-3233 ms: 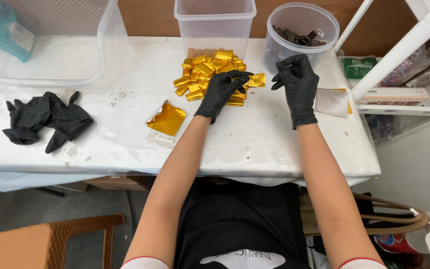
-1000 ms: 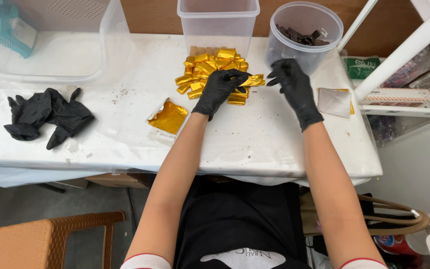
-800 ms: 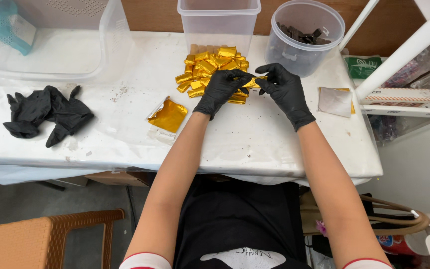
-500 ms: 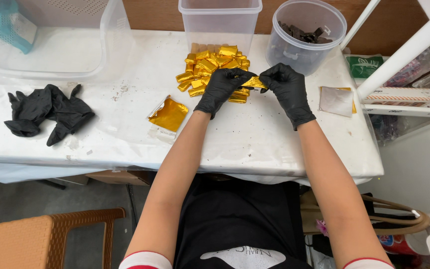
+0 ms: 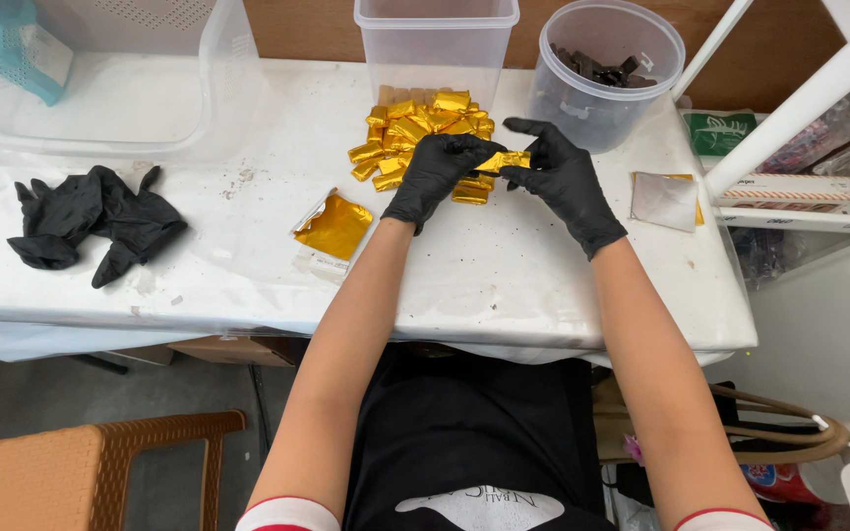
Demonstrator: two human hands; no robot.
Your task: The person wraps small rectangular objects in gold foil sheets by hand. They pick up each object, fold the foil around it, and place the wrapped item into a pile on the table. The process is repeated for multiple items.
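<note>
At the upper left of the frame a large clear plastic tub point(image 5: 211, 88) stands on the white bench point(image 5: 504, 275), with a teal object point(image 5: 7, 44) inside it at the corner. Below it, at the left of the frame, a crumpled pair of black gloves point(image 5: 91, 221) lies on the bench surface. Further right, left of centre, a loose sheet of gold foil point(image 5: 334, 226) lies flat, well apart from the gloves. Just above and right of it sits a pile of gold foil-wrapped pieces point(image 5: 415, 133), heaped in front of an empty clear rectangular container point(image 5: 435, 44) at the top centre. At the right edge of that pile the left hand point(image 5: 435, 177), in a black glove, has its fingers closed on one end of a gold foil-wrapped piece point(image 5: 502, 160); the right hand point(image 5: 565, 182), also black-gloved, pinches the other end with thumb and fingertips, its remaining fingers spread. The piece is held between the two hands just above the bench, touching or almost touching the pile. Up and to the right a round clear tub point(image 5: 607, 103) holds dark brown pieces point(image 5: 602, 69). Right of the right hand a silver-faced foil square point(image 5: 666, 202) lies flat on the bench. At the far right a white shelf frame point(image 5: 799, 98) crosses the frame, and at the lower left a brown woven chair point(image 5: 81, 472) shows.
</note>
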